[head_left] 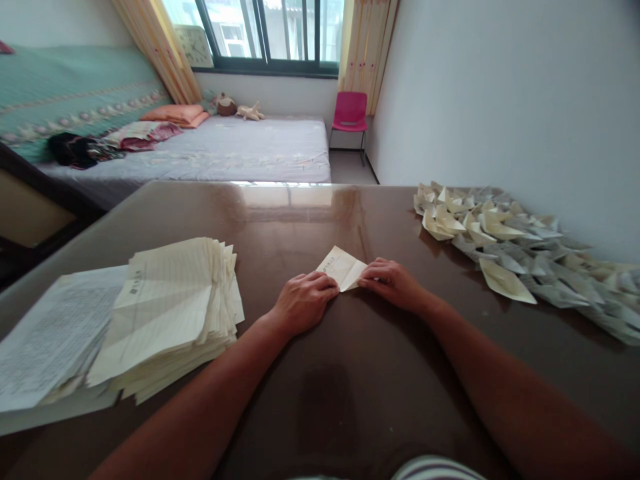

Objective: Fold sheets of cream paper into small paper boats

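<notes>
A small folded sheet of cream paper lies on the brown table between my hands, with creases and some printed characters on it. My left hand grips its left corner, fingers bent together over the edge. At the right corner, my right hand pinches the paper between thumb and fingers. The fingertips cover both corners. Off to the left sits a thick stack of lined cream paper, beside a pile of written white sheets. Many folded paper boats crowd the table's right side.
The glossy brown table reflects the window. Beyond its far edge stand a bed and a pink chair. A dark-framed chair is at the left, and a white wall runs along the right.
</notes>
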`<state>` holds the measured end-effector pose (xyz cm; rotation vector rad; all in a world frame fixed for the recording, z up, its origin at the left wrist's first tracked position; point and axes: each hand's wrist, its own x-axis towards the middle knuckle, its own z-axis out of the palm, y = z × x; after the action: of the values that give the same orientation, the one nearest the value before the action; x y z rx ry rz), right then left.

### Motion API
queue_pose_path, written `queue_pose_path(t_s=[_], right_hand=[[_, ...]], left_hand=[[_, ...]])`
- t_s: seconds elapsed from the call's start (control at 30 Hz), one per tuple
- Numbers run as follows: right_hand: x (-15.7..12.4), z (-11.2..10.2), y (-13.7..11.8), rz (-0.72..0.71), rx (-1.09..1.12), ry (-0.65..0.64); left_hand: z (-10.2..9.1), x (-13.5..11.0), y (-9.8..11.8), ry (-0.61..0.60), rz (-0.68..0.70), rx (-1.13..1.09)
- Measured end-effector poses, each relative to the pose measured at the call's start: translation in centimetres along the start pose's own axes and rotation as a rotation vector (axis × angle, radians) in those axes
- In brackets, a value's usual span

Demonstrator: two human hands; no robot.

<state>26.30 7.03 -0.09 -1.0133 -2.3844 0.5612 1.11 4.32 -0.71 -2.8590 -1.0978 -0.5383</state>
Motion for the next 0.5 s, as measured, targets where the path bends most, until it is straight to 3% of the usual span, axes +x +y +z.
queue_pose_path(t_s=[0.27,0.5], right_hand=[[0.3,1.4,-0.4,0.277,-0.11,0.086],[0.6,2.1,-1.0,0.354,-0.285,0.118]], left_hand=[[-0.3,0.0,0.1,-0.013,-0.009,-0.029],[-0.4,0.1,0.2,-0.018,0.005,-0.026]])
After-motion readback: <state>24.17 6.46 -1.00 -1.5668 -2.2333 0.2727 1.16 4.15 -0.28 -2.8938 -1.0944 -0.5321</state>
